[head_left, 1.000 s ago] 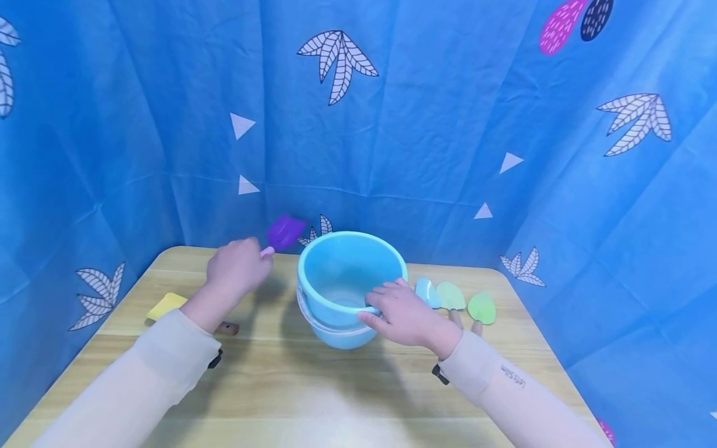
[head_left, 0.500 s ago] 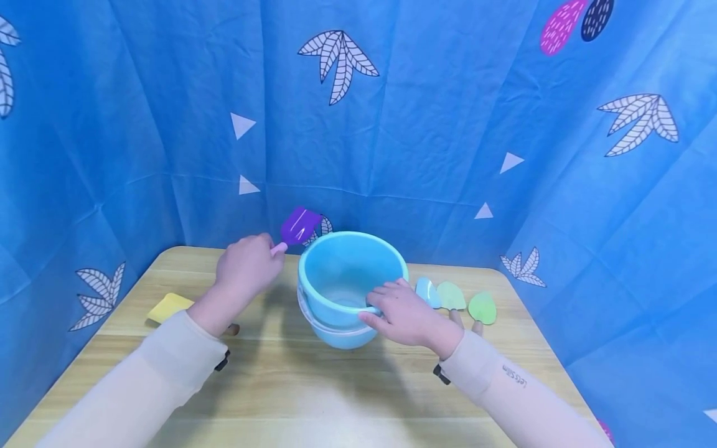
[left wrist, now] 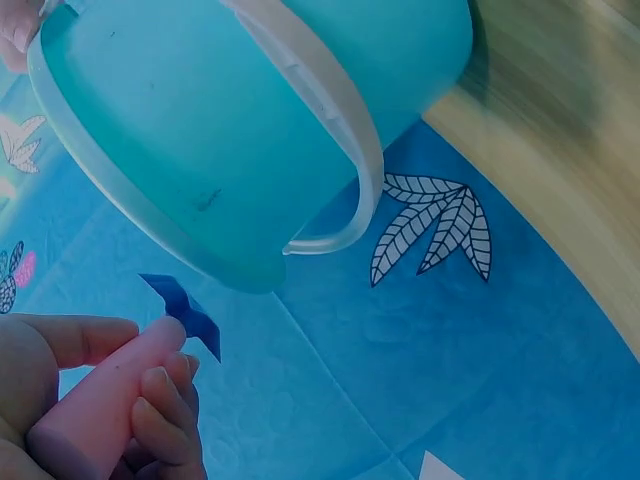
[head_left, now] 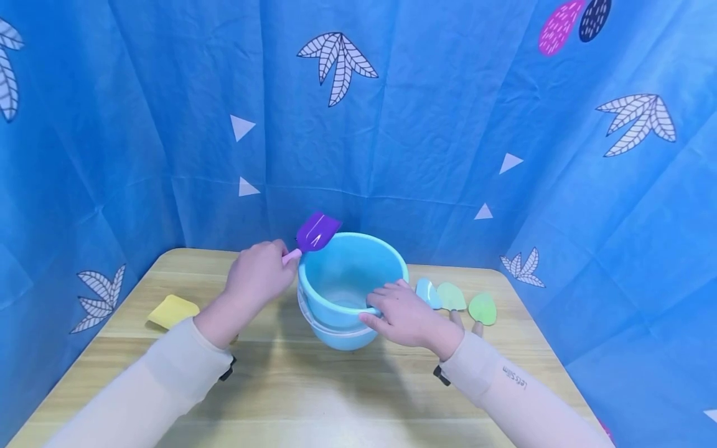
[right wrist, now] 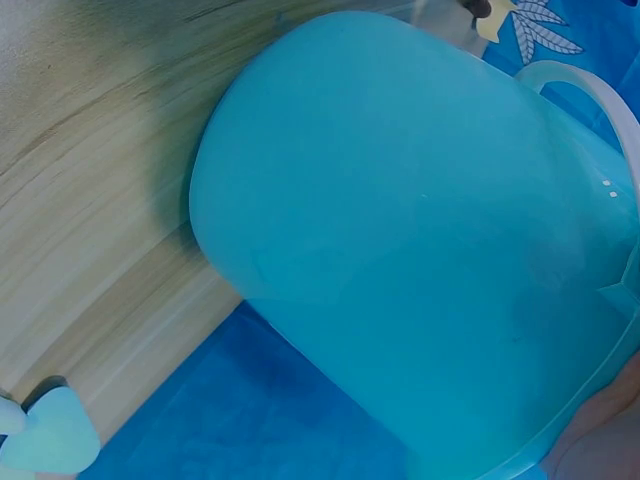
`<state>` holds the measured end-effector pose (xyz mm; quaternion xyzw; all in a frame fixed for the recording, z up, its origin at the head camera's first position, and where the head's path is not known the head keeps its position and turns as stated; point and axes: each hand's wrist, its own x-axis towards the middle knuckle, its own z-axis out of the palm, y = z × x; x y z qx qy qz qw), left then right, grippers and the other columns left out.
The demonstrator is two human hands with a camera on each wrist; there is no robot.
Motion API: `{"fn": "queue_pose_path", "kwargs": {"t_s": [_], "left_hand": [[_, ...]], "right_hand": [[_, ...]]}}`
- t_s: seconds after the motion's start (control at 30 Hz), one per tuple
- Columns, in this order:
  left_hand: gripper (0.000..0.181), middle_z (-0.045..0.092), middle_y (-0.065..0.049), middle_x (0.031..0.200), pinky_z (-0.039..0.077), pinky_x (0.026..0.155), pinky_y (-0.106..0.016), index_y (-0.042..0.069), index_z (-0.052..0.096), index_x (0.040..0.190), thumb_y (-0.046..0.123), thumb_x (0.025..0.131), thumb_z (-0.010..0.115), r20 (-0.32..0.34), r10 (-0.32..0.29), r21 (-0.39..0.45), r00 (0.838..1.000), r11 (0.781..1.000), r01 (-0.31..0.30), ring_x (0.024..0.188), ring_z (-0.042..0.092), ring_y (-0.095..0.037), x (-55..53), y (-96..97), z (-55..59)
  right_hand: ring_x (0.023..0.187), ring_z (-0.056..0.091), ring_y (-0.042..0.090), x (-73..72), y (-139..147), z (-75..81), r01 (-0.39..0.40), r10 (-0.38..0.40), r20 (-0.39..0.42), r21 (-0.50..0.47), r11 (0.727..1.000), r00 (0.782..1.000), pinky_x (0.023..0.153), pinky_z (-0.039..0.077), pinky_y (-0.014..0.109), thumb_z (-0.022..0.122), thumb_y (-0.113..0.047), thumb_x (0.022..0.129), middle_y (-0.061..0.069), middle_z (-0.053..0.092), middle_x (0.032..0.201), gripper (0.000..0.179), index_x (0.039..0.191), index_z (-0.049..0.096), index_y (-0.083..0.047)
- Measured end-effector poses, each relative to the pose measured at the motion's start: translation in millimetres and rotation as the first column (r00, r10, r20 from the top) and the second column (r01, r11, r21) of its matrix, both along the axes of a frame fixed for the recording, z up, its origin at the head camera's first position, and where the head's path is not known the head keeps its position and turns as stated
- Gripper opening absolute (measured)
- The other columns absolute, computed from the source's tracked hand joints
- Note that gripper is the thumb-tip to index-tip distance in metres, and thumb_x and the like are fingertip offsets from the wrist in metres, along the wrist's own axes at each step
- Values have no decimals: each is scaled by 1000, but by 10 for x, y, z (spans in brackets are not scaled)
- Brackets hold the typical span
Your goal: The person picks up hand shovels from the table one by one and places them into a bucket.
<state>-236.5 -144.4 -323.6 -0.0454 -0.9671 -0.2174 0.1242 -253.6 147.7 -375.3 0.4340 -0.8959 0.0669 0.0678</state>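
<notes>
My left hand (head_left: 260,272) grips the pink handle of a toy shovel (head_left: 318,231) with a purple blade. In the head view the blade overlaps the far left rim of a light blue bucket (head_left: 336,320). My right hand (head_left: 404,312) holds the bucket's near right rim, with fingers over the edge and the thumb outside. The bucket stands on the table, its pale handle hanging down the near side. The left wrist view shows my fingers and thumb curled round the pink handle (left wrist: 110,400), close to the bucket rim. Most of my right hand is hidden in its wrist view.
On the wooden table (head_left: 269,398) a yellow shovel (head_left: 172,311) lies at the left, partly behind my left arm. Right of the bucket lie a light blue shovel head (head_left: 428,294), a pale green one (head_left: 451,296) and a brighter green one (head_left: 482,308). Blue patterned curtain (head_left: 437,143) surrounds the table.
My left hand has moved right with the purple shovel, bringing its blade from beside the bucket to over its far left rim in the head view. My right hand and the bucket stay in place.
</notes>
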Motion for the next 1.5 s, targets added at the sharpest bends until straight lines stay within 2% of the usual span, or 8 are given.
{"fn": "queue_pose_path", "kwargs": {"t_s": [0.3, 0.87, 1.3, 1.5], "left_hand": [[28, 60, -8, 74, 49, 56, -36, 1, 66, 98, 29, 96, 61, -18, -11, 11, 1000, 1000, 11, 65, 57, -25, -4, 25, -43], [26, 59, -6, 70, 46, 51, -30, 2, 67, 101, 27, 92, 67, 6, -45, 26, 999, 999, 45, 58, 54, -21, -3, 143, -39], [27, 63, -5, 73, 48, 55, -30, 3, 73, 102, 27, 89, 73, 6, -62, 5, 998, 998, 62, 62, 56, -21, -42, 216, -56], [25, 62, -4, 72, 46, 56, -30, 4, 73, 100, 27, 91, 72, 16, -68, 7, 998, 998, 68, 62, 55, -21, -74, 264, -54]], "right_hand": [[77, 44, 11, -2, -10, -3, 11, -11, 4, 16, 1000, 1000, 79, 33, 33, 45, -50, 103, -11, 46, 76, 34, 85, 53, -23], [77, 44, 11, 10, -16, 9, 9, -9, 19, 6, 1000, 1000, 80, 35, 35, 45, -48, 103, -11, 46, 75, 33, 85, 54, -23], [77, 43, 11, 12, -26, 10, 15, -15, 17, 5, 1000, 1000, 81, 35, 34, 48, -47, 103, -11, 46, 75, 31, 84, 53, -23], [79, 45, 11, 14, -29, 8, 24, -24, 31, 2, 1000, 999, 82, 36, 35, 50, -46, 102, -12, 47, 76, 28, 86, 55, -23]]}}
